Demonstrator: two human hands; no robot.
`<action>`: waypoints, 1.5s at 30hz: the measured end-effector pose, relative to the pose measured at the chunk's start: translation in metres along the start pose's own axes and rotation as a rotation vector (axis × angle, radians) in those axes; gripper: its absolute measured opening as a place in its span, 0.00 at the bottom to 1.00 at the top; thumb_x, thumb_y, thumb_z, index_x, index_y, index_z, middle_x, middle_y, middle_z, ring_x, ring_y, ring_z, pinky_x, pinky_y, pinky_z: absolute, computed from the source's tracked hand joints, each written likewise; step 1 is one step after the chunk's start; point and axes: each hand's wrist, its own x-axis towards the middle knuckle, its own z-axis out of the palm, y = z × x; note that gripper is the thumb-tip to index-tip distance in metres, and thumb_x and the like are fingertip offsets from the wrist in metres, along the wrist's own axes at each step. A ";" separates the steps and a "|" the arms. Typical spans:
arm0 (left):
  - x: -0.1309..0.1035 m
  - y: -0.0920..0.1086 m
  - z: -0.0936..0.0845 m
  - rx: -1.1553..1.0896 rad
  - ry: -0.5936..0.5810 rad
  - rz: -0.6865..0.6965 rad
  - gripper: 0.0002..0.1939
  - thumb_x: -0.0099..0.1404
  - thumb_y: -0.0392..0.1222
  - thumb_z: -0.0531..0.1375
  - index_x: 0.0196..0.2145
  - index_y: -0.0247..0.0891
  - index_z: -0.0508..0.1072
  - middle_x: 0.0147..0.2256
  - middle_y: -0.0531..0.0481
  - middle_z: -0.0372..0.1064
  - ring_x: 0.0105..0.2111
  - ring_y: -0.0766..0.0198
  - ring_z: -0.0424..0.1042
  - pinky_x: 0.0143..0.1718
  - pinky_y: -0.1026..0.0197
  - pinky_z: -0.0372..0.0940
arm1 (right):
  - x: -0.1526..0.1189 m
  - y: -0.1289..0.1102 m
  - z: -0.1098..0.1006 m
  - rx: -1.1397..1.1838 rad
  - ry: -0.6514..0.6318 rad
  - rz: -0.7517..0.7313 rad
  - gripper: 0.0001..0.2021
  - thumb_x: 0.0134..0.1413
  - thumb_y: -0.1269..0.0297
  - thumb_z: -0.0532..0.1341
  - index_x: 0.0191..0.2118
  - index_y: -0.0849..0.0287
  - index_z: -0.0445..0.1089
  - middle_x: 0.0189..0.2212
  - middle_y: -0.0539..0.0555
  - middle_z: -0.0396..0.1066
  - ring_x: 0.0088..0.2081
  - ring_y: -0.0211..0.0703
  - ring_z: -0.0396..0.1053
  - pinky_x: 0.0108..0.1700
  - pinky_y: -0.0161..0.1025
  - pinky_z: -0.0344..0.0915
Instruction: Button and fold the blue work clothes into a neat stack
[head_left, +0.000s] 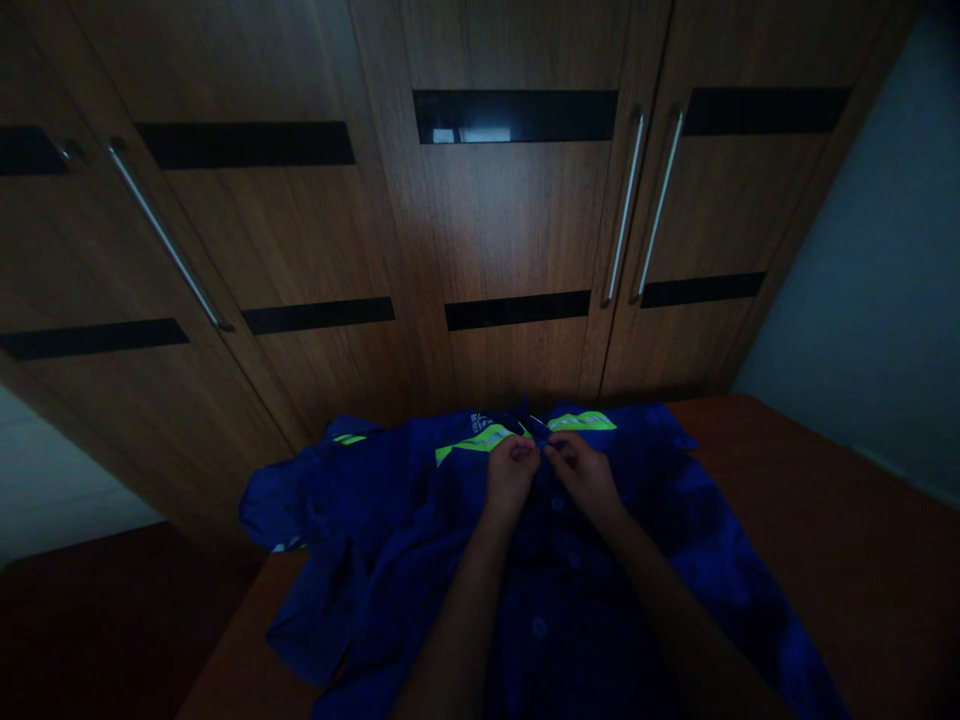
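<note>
2 hands meet at the top of the blue work shirt [420,520], and from my remote seat I read both as pinched shut on cloth. My left hand [511,472] has its fingers curled over the left edge of the front opening just under the collar. My right hand [581,474] curls over the opposite edge. The 2 hands are almost touching, which keeps both edges of the opening together at one spot near the uppermost button; whether that button is through its hole I cannot tell in this dim light.

The shirt lies front up and spread flat on the brown bench [825,540], collar toward the far edge and hem toward the near edge, so the row of buttons runs straight down the middle between my forearms. One sleeve trails off toward the bench's left edge, slightly bunched. 2 yellow-green reflective strips [480,440] sit across the chest on either side of the collar, just beyond my knuckles.

Past the far edge stands a wooden wardrobe [517,230] with long metal handles [624,205]. Its doors are shut.
</note>
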 end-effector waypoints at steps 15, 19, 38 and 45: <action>-0.005 0.001 0.000 0.303 -0.056 0.202 0.04 0.55 0.32 0.57 0.28 0.39 0.69 0.23 0.56 0.67 0.25 0.67 0.68 0.30 0.66 0.61 | 0.002 -0.004 -0.008 0.451 -0.187 0.322 0.15 0.47 0.52 0.56 0.20 0.57 0.58 0.14 0.43 0.51 0.16 0.31 0.49 0.18 0.32 0.49; -0.003 -0.003 -0.001 0.324 -0.109 0.208 0.04 0.55 0.32 0.57 0.29 0.38 0.70 0.25 0.55 0.69 0.27 0.66 0.70 0.31 0.66 0.62 | 0.002 0.000 -0.009 0.389 -0.207 0.335 0.14 0.47 0.53 0.55 0.19 0.57 0.58 0.13 0.43 0.51 0.15 0.32 0.50 0.17 0.32 0.49; -0.019 0.015 -0.001 0.588 -0.678 0.309 0.10 0.45 0.28 0.58 0.21 0.40 0.76 0.20 0.53 0.74 0.22 0.63 0.71 0.23 0.67 0.59 | 0.008 0.019 -0.007 -0.228 -0.064 0.078 0.10 0.52 0.61 0.57 0.33 0.54 0.75 0.33 0.54 0.77 0.37 0.47 0.73 0.41 0.41 0.65; -0.014 0.032 0.004 0.615 -0.475 0.388 0.08 0.51 0.30 0.59 0.25 0.42 0.75 0.24 0.53 0.73 0.27 0.63 0.71 0.30 0.65 0.63 | 0.010 0.030 -0.005 -0.165 -0.142 0.098 0.11 0.49 0.70 0.56 0.34 0.56 0.75 0.33 0.52 0.77 0.35 0.43 0.74 0.37 0.36 0.66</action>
